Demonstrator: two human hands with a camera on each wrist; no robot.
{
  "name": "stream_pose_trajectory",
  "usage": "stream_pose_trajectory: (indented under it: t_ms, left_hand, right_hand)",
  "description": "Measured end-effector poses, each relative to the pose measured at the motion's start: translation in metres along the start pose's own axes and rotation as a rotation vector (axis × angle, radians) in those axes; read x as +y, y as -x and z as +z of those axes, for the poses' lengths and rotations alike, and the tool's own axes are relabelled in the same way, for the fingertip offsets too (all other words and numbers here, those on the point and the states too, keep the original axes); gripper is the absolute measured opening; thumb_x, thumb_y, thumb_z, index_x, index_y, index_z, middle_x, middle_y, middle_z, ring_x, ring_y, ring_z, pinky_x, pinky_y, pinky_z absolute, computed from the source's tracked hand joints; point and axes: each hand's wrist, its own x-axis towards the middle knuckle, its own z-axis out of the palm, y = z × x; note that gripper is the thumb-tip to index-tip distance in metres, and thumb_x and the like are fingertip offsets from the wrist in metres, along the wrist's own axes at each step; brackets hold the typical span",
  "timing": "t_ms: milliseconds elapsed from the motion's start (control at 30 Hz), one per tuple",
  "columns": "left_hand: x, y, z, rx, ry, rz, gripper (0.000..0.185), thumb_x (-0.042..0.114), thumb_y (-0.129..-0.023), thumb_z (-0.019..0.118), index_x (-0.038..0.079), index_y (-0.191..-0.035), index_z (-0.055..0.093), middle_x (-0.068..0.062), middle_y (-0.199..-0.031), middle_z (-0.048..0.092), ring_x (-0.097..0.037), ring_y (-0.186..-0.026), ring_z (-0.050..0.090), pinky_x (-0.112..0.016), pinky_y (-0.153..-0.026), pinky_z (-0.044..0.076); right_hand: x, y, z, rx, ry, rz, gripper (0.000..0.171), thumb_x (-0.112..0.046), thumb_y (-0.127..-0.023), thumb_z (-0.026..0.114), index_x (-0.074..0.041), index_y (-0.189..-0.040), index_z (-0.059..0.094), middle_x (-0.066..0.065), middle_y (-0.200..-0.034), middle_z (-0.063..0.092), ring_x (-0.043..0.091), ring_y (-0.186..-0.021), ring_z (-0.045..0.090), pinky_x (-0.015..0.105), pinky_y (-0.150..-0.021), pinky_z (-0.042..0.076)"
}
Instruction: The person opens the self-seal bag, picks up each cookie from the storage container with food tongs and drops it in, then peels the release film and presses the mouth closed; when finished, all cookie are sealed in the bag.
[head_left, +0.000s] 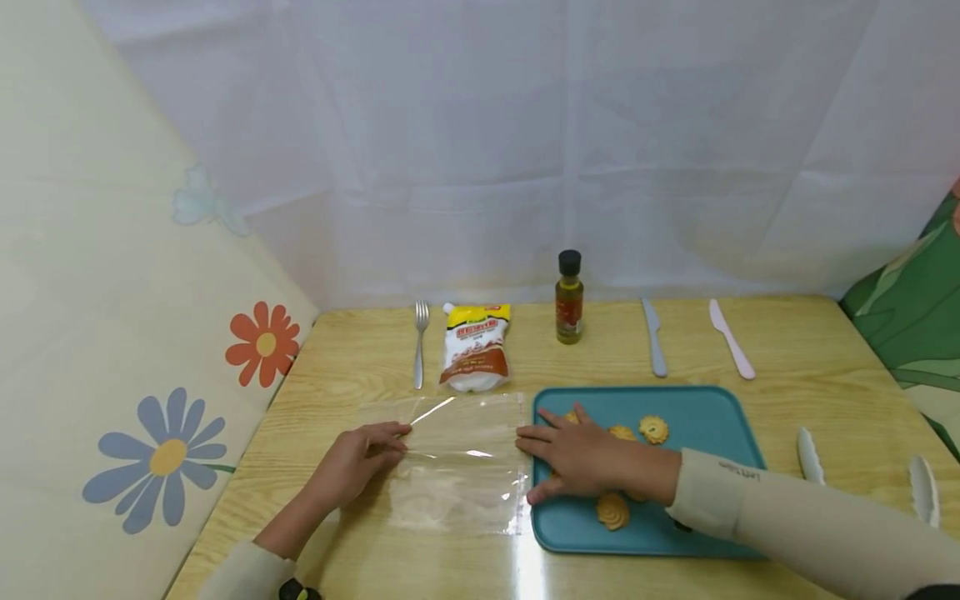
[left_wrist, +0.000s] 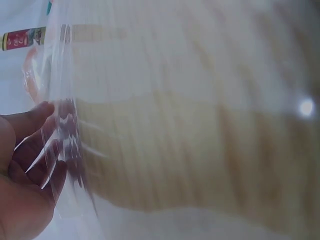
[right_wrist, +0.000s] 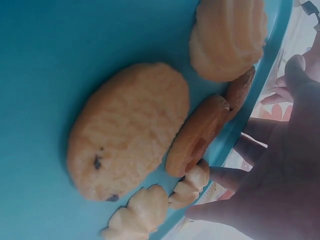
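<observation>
A clear plastic bag (head_left: 459,475) lies across the wooden table, its film catching bright glare. My left hand (head_left: 366,457) is at its left side, fingers and thumb pinching the edge of the film (left_wrist: 70,135); some of those fingers show through it in the left wrist view. My right hand (head_left: 581,457) spreads over the left part of a blue tray (head_left: 705,533), fingers straight and reaching past the rim toward the bag. Under and around it lie several cookies (head_left: 613,511), among them a flat oval one with dark bits (right_wrist: 127,132). The right palm hides some cookies.
Behind the bag stand a fork (head_left: 420,342), a white, yellow and brown pouch (head_left: 476,346) and a dark-capped bottle (head_left: 569,300). A grey knife (head_left: 654,337) and a pink knife (head_left: 731,337) lie behind the tray. White-tipped tongs (head_left: 922,492) are at the right.
</observation>
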Motion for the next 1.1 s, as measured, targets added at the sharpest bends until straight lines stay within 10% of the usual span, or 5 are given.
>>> stream_pose_trajectory:
  t_ms: [467,1100]
  left_hand:
    - [0.000,0.001,-0.005,0.002,0.266,-0.143,0.012,0.002,-0.096,0.070,0.002,-0.104,0.079,-0.014,-0.125,0.073,-0.035,-0.128,0.061,-0.014,-0.093,0.050]
    - [0.014,0.001,-0.006,0.112,0.521,-0.341,0.019,0.001,-0.102,0.061,-0.008,-0.117,0.070,-0.019,-0.130,0.069,-0.001,-0.110,0.065,-0.017,-0.088,0.054]
  right_hand:
    - [-0.001,-0.001,0.001,-0.005,-0.004,0.004,0.084,-0.070,-0.093,0.057,-0.022,-0.159,0.042,-0.006,-0.166,0.036,0.031,-0.157,0.021,0.072,-0.118,0.018]
    - [-0.001,-0.002,0.001,-0.013,-0.002,0.015,0.083,-0.070,-0.093,0.057,-0.022,-0.159,0.042,-0.007,-0.167,0.034,0.030,-0.157,0.020,0.072,-0.119,0.017]
